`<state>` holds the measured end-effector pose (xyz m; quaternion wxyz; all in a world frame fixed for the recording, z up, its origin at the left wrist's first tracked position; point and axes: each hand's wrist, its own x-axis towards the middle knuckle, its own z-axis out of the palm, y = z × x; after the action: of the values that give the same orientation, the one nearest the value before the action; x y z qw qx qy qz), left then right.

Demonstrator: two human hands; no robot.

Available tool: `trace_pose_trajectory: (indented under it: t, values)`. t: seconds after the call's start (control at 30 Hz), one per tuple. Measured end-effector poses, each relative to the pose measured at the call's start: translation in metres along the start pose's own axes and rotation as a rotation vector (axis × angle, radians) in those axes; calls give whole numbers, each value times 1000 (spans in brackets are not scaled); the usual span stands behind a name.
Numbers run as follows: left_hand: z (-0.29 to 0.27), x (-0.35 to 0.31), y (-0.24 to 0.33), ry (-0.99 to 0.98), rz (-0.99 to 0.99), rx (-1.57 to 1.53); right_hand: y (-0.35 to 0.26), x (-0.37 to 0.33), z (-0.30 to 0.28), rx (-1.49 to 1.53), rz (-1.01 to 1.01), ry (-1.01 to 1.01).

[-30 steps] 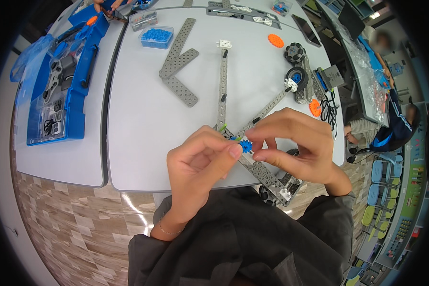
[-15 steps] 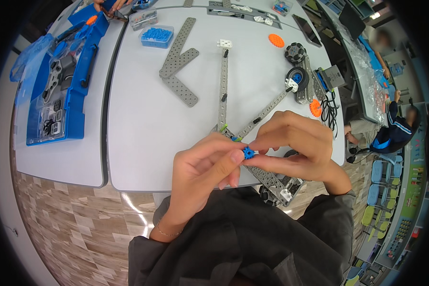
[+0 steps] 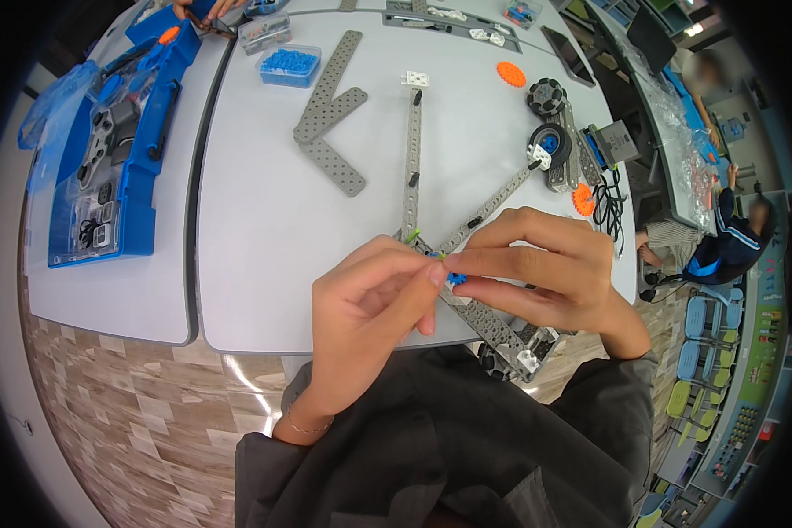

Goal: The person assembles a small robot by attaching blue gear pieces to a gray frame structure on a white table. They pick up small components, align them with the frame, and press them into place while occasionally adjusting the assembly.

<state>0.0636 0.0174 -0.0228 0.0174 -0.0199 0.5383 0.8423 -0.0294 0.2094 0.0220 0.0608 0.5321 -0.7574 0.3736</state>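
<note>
Head view — blue gear [image 3: 457,278] between bare fingers [image 3: 510,261]

The view comes from the person's own head, from the left one of two wide fisheye cameras worn side by side, upright and looking down across the table [image 3: 264,264]. It sits near, close above the dark clothes [image 3: 431,440], with the left hand [image 3: 370,304] and right hand [image 3: 541,273] in the middle. The lens bends straight edges and reaches to the floor [image 3: 123,414] at near left and chairs [image 3: 693,321] at far right.
</note>
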Motion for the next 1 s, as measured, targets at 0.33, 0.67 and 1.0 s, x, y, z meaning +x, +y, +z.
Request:
trace_pose_trajectory:
  t: [0.33, 0.67, 1.0]
  values:
    - [-11, 5, -14, 180, 315, 600, 18, 6, -1, 162, 248, -115]
    - [-4, 10, -31, 152, 420, 602, 15, 5, 0, 216, 284, -165]
    - [-9, 17, -51, 195, 651, 687, 18, 6, 1, 330, 320, -170]
